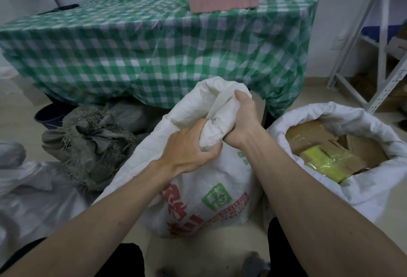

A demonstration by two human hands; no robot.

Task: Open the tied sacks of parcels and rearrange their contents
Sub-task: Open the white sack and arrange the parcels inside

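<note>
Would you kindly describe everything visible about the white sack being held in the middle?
The white sack looks like woven plastic, printed with red characters and a green square logo on its front. It stands upright on the floor between the person's knees, bulging and full. Its neck is bunched closed at the top, gripped by the left hand from below and the right hand higher up. Its contents are hidden. An open sack of parcels stands just to its right.

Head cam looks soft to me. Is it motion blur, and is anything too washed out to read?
Head view: the checked tablecloth is smeared, the shelf frame bows from the wide lens; both hands' grip on the white sack neck stays fairly sharp; its red print is blurred, unreadable.
</note>
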